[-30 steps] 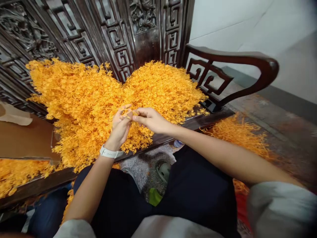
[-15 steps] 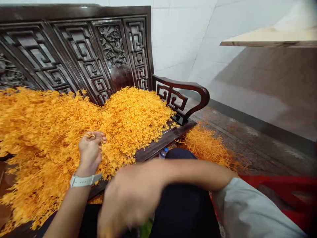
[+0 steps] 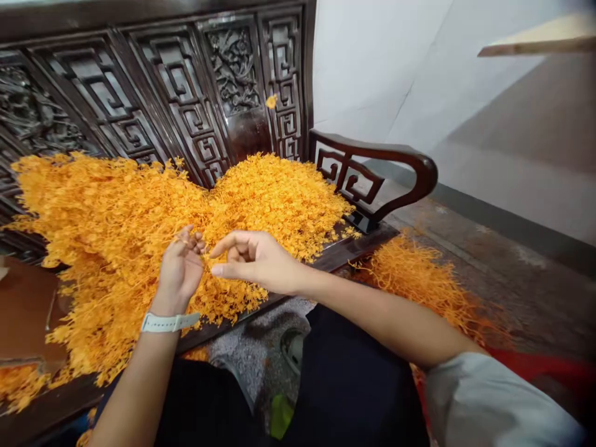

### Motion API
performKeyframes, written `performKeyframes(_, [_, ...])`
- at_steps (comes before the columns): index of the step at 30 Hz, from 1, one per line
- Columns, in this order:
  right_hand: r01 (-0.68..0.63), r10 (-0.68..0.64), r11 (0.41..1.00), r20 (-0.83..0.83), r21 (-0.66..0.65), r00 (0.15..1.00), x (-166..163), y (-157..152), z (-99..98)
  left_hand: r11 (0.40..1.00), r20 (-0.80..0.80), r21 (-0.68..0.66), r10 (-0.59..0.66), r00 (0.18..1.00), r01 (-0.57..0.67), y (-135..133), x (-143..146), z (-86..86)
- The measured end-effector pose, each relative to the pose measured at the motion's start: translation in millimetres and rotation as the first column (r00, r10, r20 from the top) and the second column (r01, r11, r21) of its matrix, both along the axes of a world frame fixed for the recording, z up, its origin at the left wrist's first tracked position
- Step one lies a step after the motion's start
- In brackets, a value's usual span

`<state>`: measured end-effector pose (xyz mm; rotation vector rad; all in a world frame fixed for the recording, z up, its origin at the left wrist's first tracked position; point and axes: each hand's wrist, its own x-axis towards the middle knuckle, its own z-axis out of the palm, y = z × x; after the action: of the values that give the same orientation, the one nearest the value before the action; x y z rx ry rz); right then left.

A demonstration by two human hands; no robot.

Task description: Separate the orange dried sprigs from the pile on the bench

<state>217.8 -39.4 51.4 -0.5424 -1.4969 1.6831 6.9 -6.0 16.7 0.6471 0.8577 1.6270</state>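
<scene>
Near the middle of the orange heap, my left hand [image 3: 182, 264], with a pale band on its wrist, is turned palm to the right. Its fingers are loosely curled and somewhat apart; I see nothing held in it. Just to its right, my right hand [image 3: 258, 259] has thumb and fingers apart with nothing between them. Under and behind both hands, orange flower-like sprigs on thin stems [image 3: 116, 230] lie piled on the left. A second heap of orange heads [image 3: 284, 202] lies on the right. One small orange head [image 3: 271, 101] shows in front of the carved backrest, apparently in mid-air.
The piles rest on a dark carved wooden bench [image 3: 246, 133] with a curved armrest [image 3: 421, 171]. Loose orange stems [image 3: 419, 279] lie on the floor beyond its front corner. A cardboard box [image 3: 28, 316] stands at left, something red [image 3: 540, 369] at right. A board juts from upper right.
My right hand has risen from low near my lap to beside my left hand. My left hand's pinch on a thin stem has loosened. A small orange head now appears in the air.
</scene>
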Motion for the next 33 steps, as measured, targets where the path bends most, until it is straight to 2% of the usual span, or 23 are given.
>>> performKeyframes(2, [0.059, -0.119, 0.957, 0.200, 0.283, 0.973, -1, -2, -6.0, 0.998, 0.061, 0.007, -0.071, 0.996, 0.070, -4, 4, 5.7])
performKeyframes(4, [0.068, -0.254, 0.896, 0.380, 0.438, 0.890, 0, 3, -11.2, 0.992, 0.106, 0.000, -0.128, 0.986, 0.129, -8, 9, 10.8])
performKeyframes(6, [0.027, -0.300, 0.880, 0.510, 0.474, 0.807, -1, 11, -16.9, 0.993, 0.125, -0.003, -0.118, 0.985, 0.119, -12, 14, 13.9])
performKeyframes(8, [-0.023, -0.269, 0.893, 0.574, 0.449, 0.773, -4, 16, -22.2, 0.996, 0.126, 0.014, -0.089, 0.988, 0.088, -16, 19, 15.2])
performKeyframes(11, [-0.023, -0.229, 0.916, 0.569, 0.401, 0.790, -9, 15, -27.8, 0.994, 0.093, 0.053, -0.099, 0.991, 0.094, -24, 23, 16.6])
performKeyframes(13, [-0.020, -0.220, 0.907, 0.513, 0.420, 0.830, -11, 13, -30.3, 0.991, 0.042, 0.062, -0.117, 0.992, 0.115, -30, 26, 18.2])
performKeyframes(16, [-0.102, -0.162, 0.850, 0.441, 0.517, 0.883, -12, 15, -33.7, 0.993, 0.002, 0.033, -0.117, 0.993, 0.117, -36, 31, 22.0])
performKeyframes(19, [-0.191, -0.153, 0.777, 0.474, 0.600, 0.867, -12, 18, -33.8, 0.996, 0.013, -0.014, -0.090, 0.996, 0.090, -36, 31, 25.7])
performKeyframes(22, [-0.216, -0.166, 0.715, 0.461, 0.665, 0.872, -11, 6, -25.1, 0.999, 0.023, -0.040, -0.026, 0.999, 0.027, -27, 16, 26.6])
performKeyframes(24, [-0.257, -0.073, 0.654, 0.398, 0.711, 0.914, -11, -16, -15.0, 0.997, 0.042, -0.040, 0.069, 0.997, -0.067, -16, -3, 24.9])
performKeyframes(26, [-0.403, 0.162, 0.543, 0.379, 0.737, 0.911, -10, -44, -5.8, 0.983, 0.067, -0.036, 0.181, 0.981, -0.179, -4, -26, 22.1])
performKeyframes(28, [-0.585, 0.391, 0.404, 0.446, 0.703, 0.805, -9, -66, -0.8, 0.972, 0.102, -0.048, 0.233, 0.967, -0.229, 5, -47, 19.7])
performKeyframes(29, [-0.654, 0.472, 0.365, 0.474, 0.663, 0.744, -7, -70, 0.1, 0.974, 0.121, -0.055, 0.225, 0.967, -0.220, 7, -54, 19.0])
performKeyframes(30, [-0.690, 0.521, 0.387, 0.473, 0.611, 0.711, -5, -69, 0.2, 0.979, 0.137, -0.057, 0.201, 0.970, -0.195, 7, -59, 18.8])
performKeyframes(31, [-0.670, 0.531, 0.491, 0.418, 0.556, 0.737, -4, -62, 0.0, 0.984, 0.148, -0.051, 0.174, 0.974, -0.168, 7, -61, 19.0])
performKeyframes(32, [-0.580, 0.494, 0.651, 0.307, 0.489, 0.813, -2, -51, -0.1, 0.990, 0.151, -0.042, 0.142, 0.978, -0.137, 5, -60, 19.7])
performKeyframes(33, [-0.426, 0.391, 0.820, 0.171, 0.382, 0.905, 0, -36, -0.1, 0.994, 0.147, -0.027, 0.112, 0.983, -0.109, 2, -57, 20.7])
